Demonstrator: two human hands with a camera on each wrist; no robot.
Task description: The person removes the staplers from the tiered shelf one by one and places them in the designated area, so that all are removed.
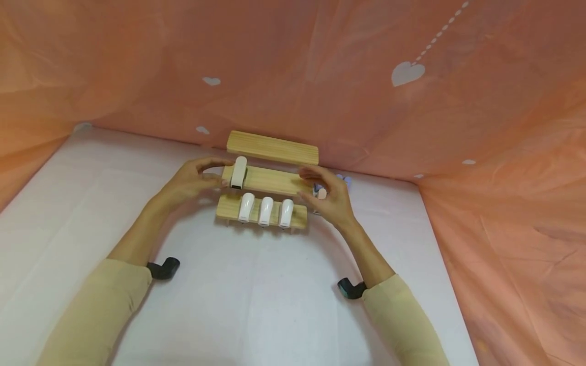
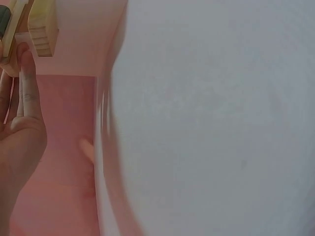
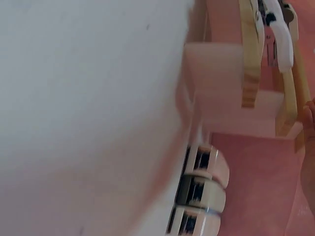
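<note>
A three-tier wooden display rack (image 1: pixel 279 182) stands by the back wall. One white stapler (image 1: pixel 239 173) lies at the left of its middle board. Three white staplers (image 1: pixel 266 211) sit side by side on the lowest board. At the middle board's left end, my left hand (image 1: pixel 187 185) holds the rack, thumb and fingers on either side. My right hand (image 1: pixel 336 198) spans the board's right end the same way; in the right wrist view only a sliver of this hand (image 3: pixel 309 132) shows.
Several small staplers (image 3: pixel 202 191) line up on the white table (image 1: pixel 274 295) right of the rack, partly behind my right hand. Bluish-purple objects (image 1: pixel 347 181) lie beyond them. An orange cloth (image 1: pixel 293 66) with white hearts hangs behind and at the sides.
</note>
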